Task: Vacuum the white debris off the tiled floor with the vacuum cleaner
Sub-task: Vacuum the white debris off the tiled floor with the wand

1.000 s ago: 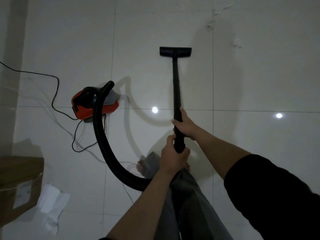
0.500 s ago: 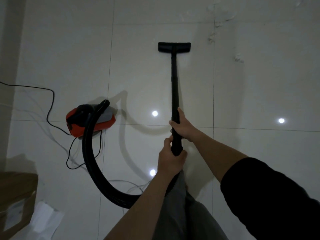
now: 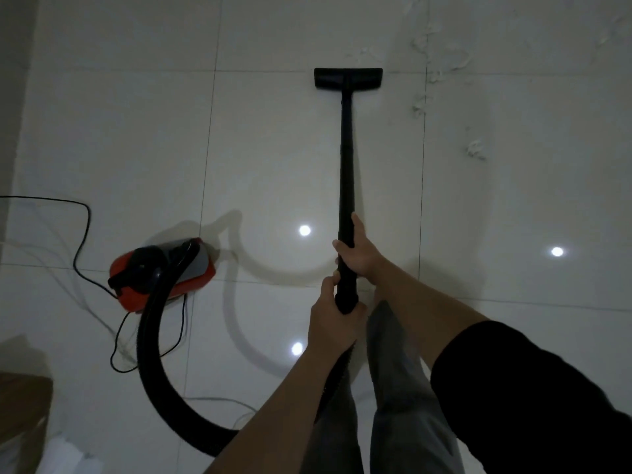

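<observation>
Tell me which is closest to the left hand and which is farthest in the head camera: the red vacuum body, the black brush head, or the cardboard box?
From the left hand:
1. Red vacuum body, on the floor to its left.
2. Black brush head, straight ahead at the pole's far end.
3. Cardboard box, far left at the picture's edge.

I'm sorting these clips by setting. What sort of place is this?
Probably a room indoors in a home or a bare flat, dimly lit. It has a glossy white tiled floor that mirrors ceiling spotlights, a small red canister vacuum on its cord, and a cardboard box by the wall.
</observation>
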A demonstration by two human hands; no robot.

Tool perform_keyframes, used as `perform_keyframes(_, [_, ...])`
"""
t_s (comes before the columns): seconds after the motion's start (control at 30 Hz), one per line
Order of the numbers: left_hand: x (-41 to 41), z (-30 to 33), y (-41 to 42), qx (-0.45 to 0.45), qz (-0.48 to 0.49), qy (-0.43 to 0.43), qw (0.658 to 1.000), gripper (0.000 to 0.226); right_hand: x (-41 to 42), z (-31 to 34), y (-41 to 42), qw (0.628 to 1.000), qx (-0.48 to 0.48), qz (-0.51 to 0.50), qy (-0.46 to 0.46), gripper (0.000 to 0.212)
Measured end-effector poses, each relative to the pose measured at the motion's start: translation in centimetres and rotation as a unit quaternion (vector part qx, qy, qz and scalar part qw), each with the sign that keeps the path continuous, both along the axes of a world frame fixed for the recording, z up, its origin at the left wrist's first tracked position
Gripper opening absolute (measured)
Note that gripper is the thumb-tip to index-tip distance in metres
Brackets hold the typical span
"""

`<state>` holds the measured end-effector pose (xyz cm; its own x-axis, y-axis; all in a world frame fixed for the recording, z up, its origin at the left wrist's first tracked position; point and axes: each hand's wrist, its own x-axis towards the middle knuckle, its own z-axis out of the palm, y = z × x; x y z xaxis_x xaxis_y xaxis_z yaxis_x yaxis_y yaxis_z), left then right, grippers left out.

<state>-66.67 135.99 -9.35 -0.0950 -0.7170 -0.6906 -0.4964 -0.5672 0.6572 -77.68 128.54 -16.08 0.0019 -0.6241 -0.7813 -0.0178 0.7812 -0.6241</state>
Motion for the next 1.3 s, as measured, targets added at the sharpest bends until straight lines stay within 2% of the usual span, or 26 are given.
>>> perform_keyframes(0.4, [-5.8,-0.7,-8.2,0.009,0.025,-0.004,1.000,0.042,-5.6,-1.1,-8.7,1.000,-0.004,0.010,-0.017,0.080])
perform_keyframes(0.63, [-7.7,-0.1,-12.5,0.021,0.026,-0.006,0.999,0.051,-7.6,-0.7,-13.0,1.000,-0.003,0.015,-0.013,0.081])
perform_keyframes(0.97, [-9.4,0.9,-19.5,0.029,0.006,-0.020,0.999,0.052,-9.1,-0.3,-19.9,0.998,0.001,0.053,0.043,0.084])
perform_keyframes(1.3, [-10.3,0.5,-29.6,0.037,0.006,-0.006,0.999,0.049,-10.2,-0.3,-29.6,1.000,0.002,0.017,0.027,0.085])
